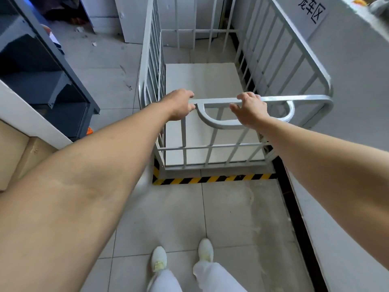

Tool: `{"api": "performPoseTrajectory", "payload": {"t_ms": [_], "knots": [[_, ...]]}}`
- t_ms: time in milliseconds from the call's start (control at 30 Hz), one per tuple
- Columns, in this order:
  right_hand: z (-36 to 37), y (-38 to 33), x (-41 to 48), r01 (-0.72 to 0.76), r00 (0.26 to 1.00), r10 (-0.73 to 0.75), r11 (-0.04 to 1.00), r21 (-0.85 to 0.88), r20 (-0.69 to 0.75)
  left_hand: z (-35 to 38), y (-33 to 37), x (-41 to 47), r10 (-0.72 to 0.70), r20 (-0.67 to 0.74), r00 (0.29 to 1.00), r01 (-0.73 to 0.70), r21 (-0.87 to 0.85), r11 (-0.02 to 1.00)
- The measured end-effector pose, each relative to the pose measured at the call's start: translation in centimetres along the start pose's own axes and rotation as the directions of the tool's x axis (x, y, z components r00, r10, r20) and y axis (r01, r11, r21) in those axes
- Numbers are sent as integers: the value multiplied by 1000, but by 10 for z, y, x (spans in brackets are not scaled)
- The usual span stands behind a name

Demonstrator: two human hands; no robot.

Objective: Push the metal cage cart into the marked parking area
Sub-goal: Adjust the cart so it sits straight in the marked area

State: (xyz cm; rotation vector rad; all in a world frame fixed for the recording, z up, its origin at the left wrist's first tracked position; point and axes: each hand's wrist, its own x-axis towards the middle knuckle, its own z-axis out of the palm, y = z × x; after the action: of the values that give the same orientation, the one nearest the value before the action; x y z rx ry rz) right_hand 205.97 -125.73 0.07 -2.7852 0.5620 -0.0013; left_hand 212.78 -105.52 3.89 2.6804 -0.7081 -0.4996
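The grey metal cage cart [294, 51] stands straight ahead of me, with barred sides and a pale flat floor panel. Its near top rail [214, 100] carries a curved handle loop. My left hand [181, 104] is curled around the rail's left end. My right hand [249, 108] rests on the rail near the middle, fingers hooked over it and thumb spread. Yellow-and-black striped tape [212, 179] marks the parking area's near edge on the floor; the cart's base sits just beyond that line, between the tape's left corner and the right wall.
A white wall [347, 66] with a black-lettered sign [312, 9] runs close along the cart's right side. Dark shelving [48, 81] and cardboard boxes [19, 152] stand at left. My feet in white shoes [181, 256] are on grey tiles.
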Motion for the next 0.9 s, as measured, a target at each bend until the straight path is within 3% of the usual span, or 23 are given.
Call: {"api": "performPoseTrajectory", "payload": {"t_ms": [167, 367, 567, 700, 900], "knots": [[-19, 45, 5, -49, 998, 49, 999, 17, 27, 20, 33, 12, -5, 19, 1000, 4, 35, 999], [-6, 93, 17, -113, 968, 100, 992, 46, 232, 68, 73, 54, 36, 161, 986, -53, 101, 993], [15, 116, 31, -73, 930, 67, 997, 4, 362, 106, 100, 82, 98, 227, 969, -143, 192, 971], [29, 127, 33, -7, 959, 15, 1000, -26, 284, 127, 98, 91, 116, 241, 963, -167, 200, 966], [41, 122, 33, -74, 982, 69, 997, 18, 176, 134, 95, 98, 101, 166, 981, -143, 267, 953]]}}
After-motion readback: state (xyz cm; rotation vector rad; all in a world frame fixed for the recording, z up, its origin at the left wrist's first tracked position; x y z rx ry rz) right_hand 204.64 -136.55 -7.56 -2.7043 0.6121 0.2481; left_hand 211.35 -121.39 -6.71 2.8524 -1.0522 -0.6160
